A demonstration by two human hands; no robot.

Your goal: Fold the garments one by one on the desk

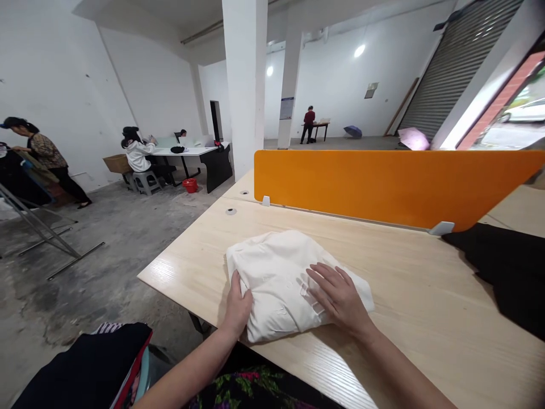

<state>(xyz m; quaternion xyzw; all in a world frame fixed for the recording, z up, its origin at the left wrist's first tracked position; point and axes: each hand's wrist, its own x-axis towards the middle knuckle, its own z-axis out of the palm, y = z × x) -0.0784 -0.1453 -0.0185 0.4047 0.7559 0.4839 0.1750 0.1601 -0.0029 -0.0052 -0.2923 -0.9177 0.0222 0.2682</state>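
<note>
Bundled white fabric (272, 278) lies on the wood-grain desk (409, 272) before the orange divider (383, 184). The left hand (237, 308) grasps its edge, seemingly steadying it; the right hand (340, 295), spread and ungrasping, covers its top, apparently flattening it.

cloth (276, 278) on table (426, 318) before divider (383, 187)

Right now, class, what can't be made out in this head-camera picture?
In the head view:
- White cloth: underside, hidden by its upper layer.
- Left hand: some fingers, hidden behind the hand or cloth.
- Black cloth: rightmost part, cut by right edge.
- Pillar sign: wording, too small.
</note>
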